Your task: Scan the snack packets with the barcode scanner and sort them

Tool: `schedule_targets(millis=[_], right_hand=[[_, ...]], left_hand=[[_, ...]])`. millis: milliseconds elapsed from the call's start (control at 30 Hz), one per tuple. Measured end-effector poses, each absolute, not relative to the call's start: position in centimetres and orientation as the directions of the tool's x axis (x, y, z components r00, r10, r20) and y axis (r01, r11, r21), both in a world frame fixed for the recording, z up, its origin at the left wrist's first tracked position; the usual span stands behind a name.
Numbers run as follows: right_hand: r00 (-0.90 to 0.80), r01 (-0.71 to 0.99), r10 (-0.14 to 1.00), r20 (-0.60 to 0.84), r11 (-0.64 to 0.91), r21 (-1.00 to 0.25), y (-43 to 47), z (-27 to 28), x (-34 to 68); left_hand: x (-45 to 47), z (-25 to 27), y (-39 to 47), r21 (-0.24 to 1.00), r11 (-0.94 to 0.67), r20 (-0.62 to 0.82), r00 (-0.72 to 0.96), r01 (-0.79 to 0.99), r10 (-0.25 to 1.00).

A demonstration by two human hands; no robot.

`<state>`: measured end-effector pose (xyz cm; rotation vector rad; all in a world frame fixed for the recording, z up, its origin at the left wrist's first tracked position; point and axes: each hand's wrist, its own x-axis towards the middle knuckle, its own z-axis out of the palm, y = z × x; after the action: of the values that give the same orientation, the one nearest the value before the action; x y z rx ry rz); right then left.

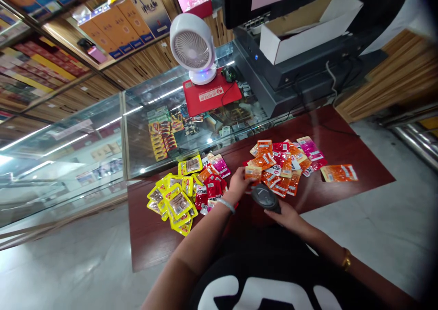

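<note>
My left hand (238, 185) pinches an orange snack packet (252, 173) by its edge, above the dark red table. Close beside it, my right hand (284, 215) grips a dark barcode scanner (265, 198), whose head is near the packet. Past both hands lies a loose pile of orange, red and magenta packets (282, 162). Left of my left wrist are red and magenta packets (214, 185), partly hidden by my arm. Farther left sits a heap of yellow packets (178, 203). One orange packet (339, 173) lies apart on the right.
A glass display counter (137, 141) borders the dark red table (153, 248). On the glass stand a white fan (193, 48) and a red mat (208, 100) with a black mouse (228, 74). Behind right, an open white box (308, 32) rests on dark equipment with cables.
</note>
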<state>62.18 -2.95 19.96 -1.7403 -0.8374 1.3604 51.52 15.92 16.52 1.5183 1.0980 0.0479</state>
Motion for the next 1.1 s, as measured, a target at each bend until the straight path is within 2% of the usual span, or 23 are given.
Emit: schedule_targets(millis=[67,133,233,300,367,467,567,733,1000,1100], right_hand=[[0.229,0.033,0.845,-0.484,-0.504,-0.863,-3.3,19.5,62.2],[0.233,0.041,0.842,-0.487,-0.509,-0.860,-3.4,19.1,62.2],[0.202,0.077,0.849,-0.488,-0.510,-0.857,-3.1,18.9,62.0],[0.170,0.115,0.862,-0.478,-0.499,-0.859,-2.6,19.0,61.7],[0.136,0.150,0.875,-0.464,-0.481,-0.864,-2.0,19.1,61.4],[0.081,0.181,0.883,-0.461,-0.468,-0.865,-1.0,19.1,60.7],[0.017,0.201,0.890,-0.456,-0.450,-0.870,0.0,19.0,59.9],[-0.040,0.247,0.892,-0.451,-0.428,-0.869,1.6,19.0,59.1],[0.051,0.201,0.916,-0.398,-0.400,-0.894,2.2,20.1,59.2],[0.069,0.213,0.917,-0.393,-0.398,-0.892,2.2,20.3,59.4]], left_hand=[[53.0,16.7,16.4,0.856,0.233,-0.504,0.640,0.462,0.581],[52.4,17.2,17.1,0.889,0.219,-0.450,0.674,0.403,0.586],[47.6,18.7,17.9,0.855,0.061,-0.406,0.591,0.515,0.698],[43.0,19.6,18.0,0.711,-0.090,-0.385,0.493,0.697,0.780],[39.0,20.1,17.5,0.455,-0.169,-0.361,0.355,0.874,0.862],[35.9,20.0,16.3,0.120,-0.208,-0.328,0.236,0.971,0.915],[36.0,19.5,15.4,-0.001,-0.220,-0.324,0.208,0.975,0.923],[37.1,19.6,15.6,0.016,-0.233,-0.336,0.224,0.972,0.915],[37.8,20.5,17.2,0.260,-0.210,-0.433,0.308,0.942,0.847],[37.7,20.4,17.8,0.318,-0.211,-0.375,0.327,0.924,0.868]])
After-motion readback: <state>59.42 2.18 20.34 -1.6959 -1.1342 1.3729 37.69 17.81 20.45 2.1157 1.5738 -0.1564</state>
